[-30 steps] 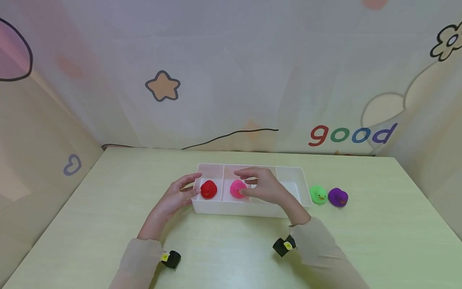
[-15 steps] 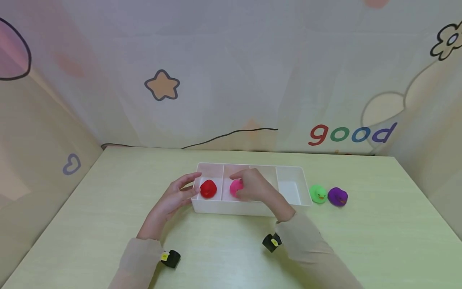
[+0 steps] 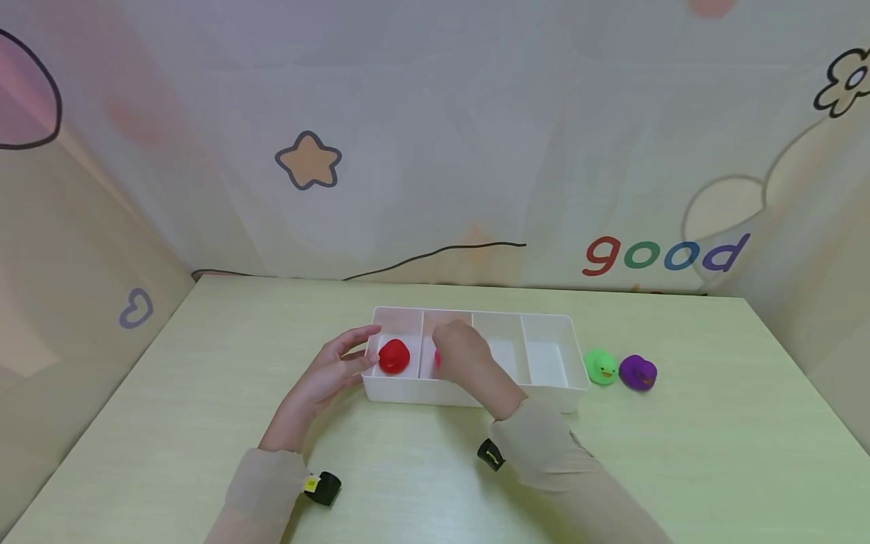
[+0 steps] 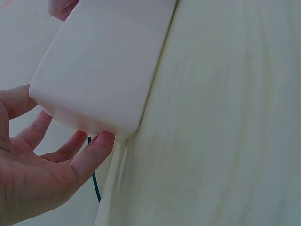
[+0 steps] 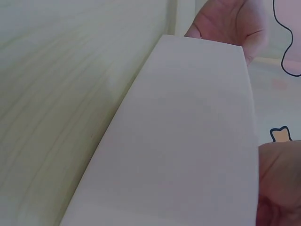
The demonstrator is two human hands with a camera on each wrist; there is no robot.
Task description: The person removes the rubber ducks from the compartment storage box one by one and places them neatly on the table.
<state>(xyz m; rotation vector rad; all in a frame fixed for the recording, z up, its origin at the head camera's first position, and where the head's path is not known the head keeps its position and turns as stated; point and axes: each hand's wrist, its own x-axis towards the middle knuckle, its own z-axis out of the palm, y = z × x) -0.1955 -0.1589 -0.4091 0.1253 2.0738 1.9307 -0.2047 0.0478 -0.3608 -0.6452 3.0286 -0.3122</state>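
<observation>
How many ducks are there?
4: a red duck in the leftmost section of the white box; a pink duck in the next, mostly hidden by the right hand; a green duck and a purple duck on the table to the right. The hand may hide more.

The right hand (image 3: 462, 351) is covering most of the pink toy (image 3: 438, 357) and hiding its own fingertips, leaving its grip unclear. The tray (image 3: 408, 390) is running off the left wrist view's top and the right wrist view's bottom, its walls concealing the inside. The head view's right edge is cutting off a printed flower (image 3: 841, 81).
</observation>
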